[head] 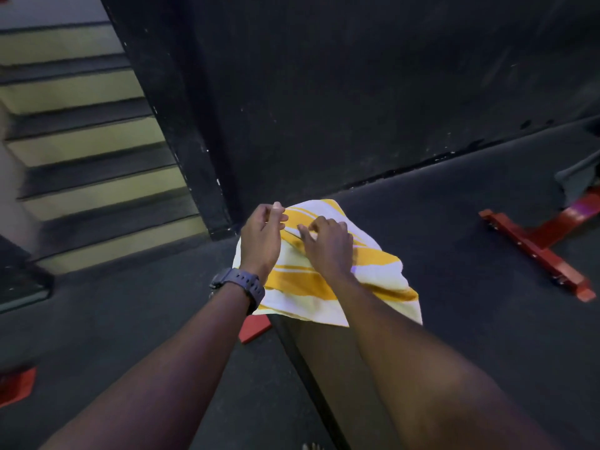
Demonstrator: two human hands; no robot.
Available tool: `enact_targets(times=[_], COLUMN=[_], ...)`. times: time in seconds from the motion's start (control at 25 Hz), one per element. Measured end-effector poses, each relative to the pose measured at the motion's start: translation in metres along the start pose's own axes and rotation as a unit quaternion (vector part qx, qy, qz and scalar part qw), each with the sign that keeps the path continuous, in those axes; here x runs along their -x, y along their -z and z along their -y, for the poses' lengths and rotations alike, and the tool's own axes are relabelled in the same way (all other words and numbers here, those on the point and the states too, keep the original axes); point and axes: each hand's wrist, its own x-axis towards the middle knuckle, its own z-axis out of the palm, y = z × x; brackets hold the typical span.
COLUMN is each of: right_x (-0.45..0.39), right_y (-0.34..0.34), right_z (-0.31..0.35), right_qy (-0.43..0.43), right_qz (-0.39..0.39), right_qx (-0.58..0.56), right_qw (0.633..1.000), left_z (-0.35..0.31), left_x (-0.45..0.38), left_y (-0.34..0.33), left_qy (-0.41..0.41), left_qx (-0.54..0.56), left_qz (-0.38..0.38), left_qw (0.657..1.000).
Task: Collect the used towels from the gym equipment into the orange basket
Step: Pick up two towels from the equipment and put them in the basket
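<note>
A yellow-and-white striped towel lies crumpled on the end of a dark padded bench in the middle of the view. My left hand, with a dark watch on its wrist, pinches the towel's far left edge between thumb and fingers. My right hand lies on top of the towel with its fingers curled into the fabric. No orange basket is in view.
A red metal frame foot lies on the dark floor to the right, with another grey towel draped above it. Red bench feet show under the towel and at the far left. Stairs rise at the left beside a black wall.
</note>
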Motion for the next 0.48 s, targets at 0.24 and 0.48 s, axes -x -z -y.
enact_targets(times=[0.24,0.48], right_x=[-0.004,-0.019], right_y=[-0.064,-0.047], right_z=[-0.007,0.033], right_qy=[0.044,0.072], right_qz=[0.080,0.065], right_qx=[0.156,-0.079], right_qw=[0.984,0.992], left_z=[0.027,-0.008], left_x=[-0.029,-0.035], left_y=[-0.012,0.007], left_qy=[0.011,-0.059], left_qx=[0.010,0.011], left_qz=[-0.028,-0.106], left_qw=[1.000,0.993])
